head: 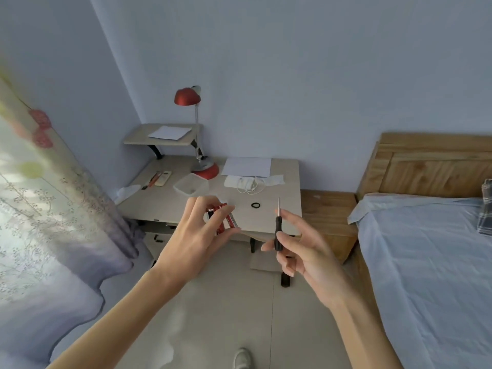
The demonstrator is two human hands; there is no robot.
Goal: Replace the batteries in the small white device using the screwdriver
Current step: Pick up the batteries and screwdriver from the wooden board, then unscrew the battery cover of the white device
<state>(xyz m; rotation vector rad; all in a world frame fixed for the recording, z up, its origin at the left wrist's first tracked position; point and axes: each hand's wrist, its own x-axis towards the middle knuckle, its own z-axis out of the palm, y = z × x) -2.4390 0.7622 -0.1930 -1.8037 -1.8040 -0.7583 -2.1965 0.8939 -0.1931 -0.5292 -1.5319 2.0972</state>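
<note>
Your left hand (197, 235) is curled around the red-and-white batteries (228, 221), held up in front of the desk (165, 201). There's a bit of white tucked between those fingers too, but I can't tell if that's the device. Your right hand (306, 251) pinches the black-handled screwdriver (278, 230), tip pointing up. A small black ring (255, 205) sits on the desk.
</note>
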